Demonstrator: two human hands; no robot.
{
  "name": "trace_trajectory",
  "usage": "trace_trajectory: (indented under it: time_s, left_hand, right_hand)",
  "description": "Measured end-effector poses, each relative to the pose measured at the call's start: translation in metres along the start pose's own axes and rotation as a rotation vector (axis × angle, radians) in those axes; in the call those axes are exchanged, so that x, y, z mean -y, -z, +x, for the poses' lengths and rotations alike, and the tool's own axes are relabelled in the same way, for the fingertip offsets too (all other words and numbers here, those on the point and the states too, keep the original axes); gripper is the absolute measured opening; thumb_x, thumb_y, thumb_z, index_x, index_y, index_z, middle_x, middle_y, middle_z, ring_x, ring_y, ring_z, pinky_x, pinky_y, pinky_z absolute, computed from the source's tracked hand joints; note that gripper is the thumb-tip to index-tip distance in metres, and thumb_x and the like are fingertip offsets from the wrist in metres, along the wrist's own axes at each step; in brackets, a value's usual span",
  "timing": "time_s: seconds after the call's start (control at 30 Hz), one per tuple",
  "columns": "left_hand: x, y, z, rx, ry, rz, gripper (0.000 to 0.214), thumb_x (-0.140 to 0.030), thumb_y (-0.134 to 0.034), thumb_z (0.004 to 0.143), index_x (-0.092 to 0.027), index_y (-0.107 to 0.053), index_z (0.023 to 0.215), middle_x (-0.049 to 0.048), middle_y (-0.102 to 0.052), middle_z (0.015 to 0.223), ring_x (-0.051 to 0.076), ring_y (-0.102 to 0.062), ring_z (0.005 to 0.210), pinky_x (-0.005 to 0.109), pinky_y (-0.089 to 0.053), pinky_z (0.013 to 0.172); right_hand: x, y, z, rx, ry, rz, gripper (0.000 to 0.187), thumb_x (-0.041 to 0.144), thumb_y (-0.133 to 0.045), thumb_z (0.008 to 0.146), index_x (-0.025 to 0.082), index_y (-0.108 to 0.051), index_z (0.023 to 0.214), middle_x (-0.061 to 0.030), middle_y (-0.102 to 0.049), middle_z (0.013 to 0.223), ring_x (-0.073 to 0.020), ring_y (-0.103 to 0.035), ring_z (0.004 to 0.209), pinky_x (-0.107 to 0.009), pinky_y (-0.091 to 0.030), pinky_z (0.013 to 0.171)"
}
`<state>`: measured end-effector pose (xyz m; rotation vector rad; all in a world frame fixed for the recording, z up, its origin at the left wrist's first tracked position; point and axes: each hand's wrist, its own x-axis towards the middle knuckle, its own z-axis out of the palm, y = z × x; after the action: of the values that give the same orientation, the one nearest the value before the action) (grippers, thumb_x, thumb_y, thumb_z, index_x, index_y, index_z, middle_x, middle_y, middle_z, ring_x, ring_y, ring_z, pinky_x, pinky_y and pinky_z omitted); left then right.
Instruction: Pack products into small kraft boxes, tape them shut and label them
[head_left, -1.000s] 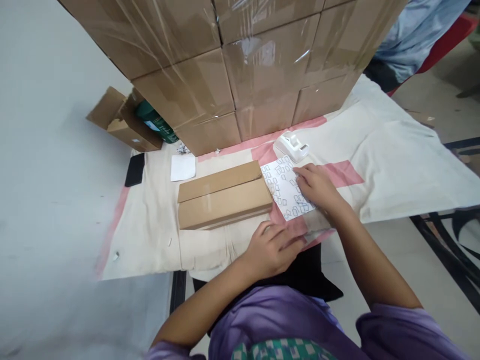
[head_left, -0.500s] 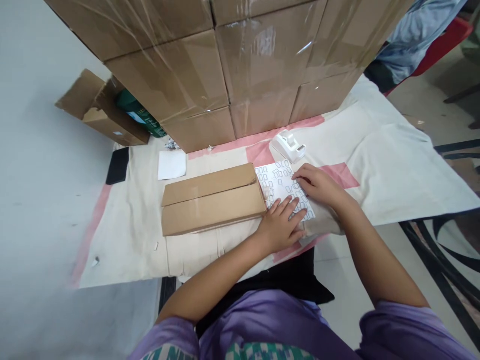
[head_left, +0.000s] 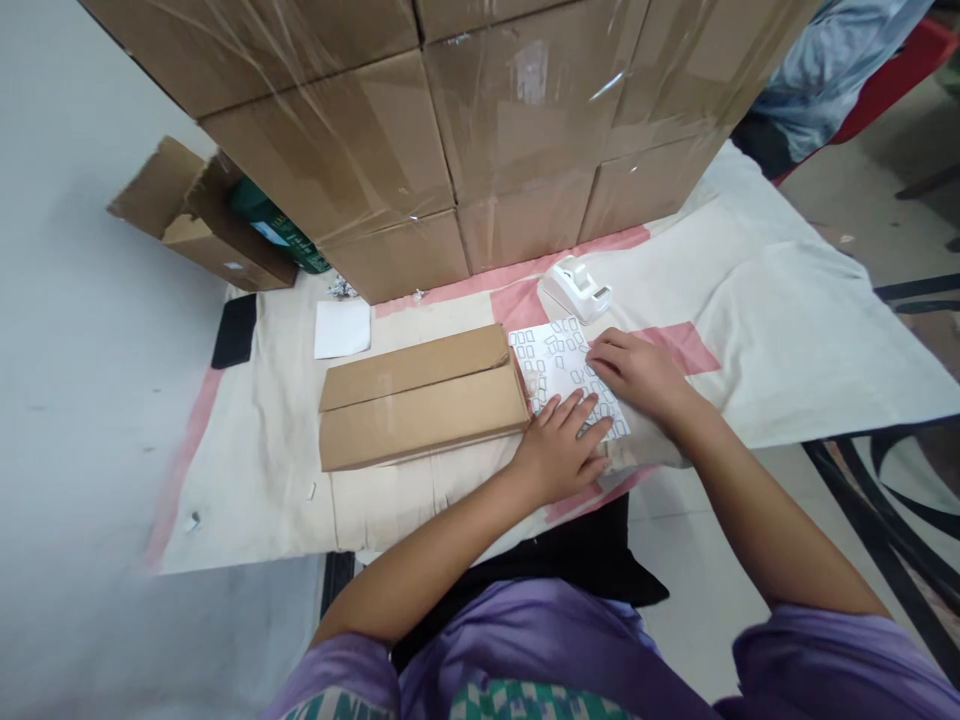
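Observation:
My left hand [head_left: 564, 448] lies with its fingers spread on the lower part of a white sheet of paper [head_left: 564, 372] printed with many small outlined rectangles. At the sheet's right edge my right hand [head_left: 630, 368] has its fingers curled and pressed together; what sits between the fingertips, if anything, is hidden. A closed long cardboard box [head_left: 420, 400] lies flat, its right end against the sheet's left side. Just behind the sheet stands a white tape dispenser [head_left: 576, 288].
Large taped cardboard boxes [head_left: 360, 150] form a wall at the back. An open carton [head_left: 225, 240] with a green package [head_left: 271, 222], a black flat object [head_left: 234, 330] and a blank white paper [head_left: 343, 329] are at the left. A cream cloth [head_left: 255, 480] covers the table.
My right hand has shifted very slightly at the sheet's edge. The left hand stays in place on the sheet, and the view has tilted a little.

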<state>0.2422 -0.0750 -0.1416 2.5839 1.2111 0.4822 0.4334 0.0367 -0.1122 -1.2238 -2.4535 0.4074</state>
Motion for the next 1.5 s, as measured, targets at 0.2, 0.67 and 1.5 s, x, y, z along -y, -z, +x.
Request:
trace_trajectory:
  time_s: [0.2, 0.67, 1.5]
  left_hand:
    - [0.000, -0.001, 0.000, 0.005, 0.009, 0.017, 0.056, -0.048, -0.053, 0.097, -0.018, -0.054, 0.145, 0.0160, -0.044, 0.160, 0.035, -0.035, 0.153, 0.055, -0.030, 0.123]
    - [0.000, -0.003, 0.000, -0.017, 0.005, 0.025, 0.055, -0.046, -0.053, 0.097, -0.018, -0.054, 0.144, 0.0167, -0.046, 0.159, 0.035, -0.036, 0.152, 0.055, -0.032, 0.123]
    - [0.082, 0.167, -0.155, -0.413, 0.218, 0.439, 0.061, -0.058, -0.031, 0.102, -0.025, -0.055, 0.148, 0.0128, -0.058, 0.150, 0.036, -0.050, 0.142, 0.056, -0.036, 0.115]
  right_hand:
    - [-0.004, -0.008, 0.007, -0.059, -0.224, 0.197, 0.013, 0.026, -0.051, 0.096, 0.019, -0.062, 0.094, -0.0071, -0.071, 0.089, -0.0238, -0.064, 0.078, -0.034, -0.043, 0.069]
    - [-0.005, -0.007, 0.006, -0.300, -0.317, 0.416, 0.014, 0.028, -0.049, 0.098, 0.022, -0.062, 0.097, -0.0046, -0.069, 0.092, -0.0226, -0.063, 0.085, -0.035, -0.046, 0.078]
    - [0.159, -0.084, -0.011, -0.633, -0.244, 1.166, 0.014, 0.024, -0.050, 0.104, 0.024, -0.064, 0.102, -0.0037, -0.061, 0.096, -0.0186, -0.059, 0.090, -0.036, -0.048, 0.080]
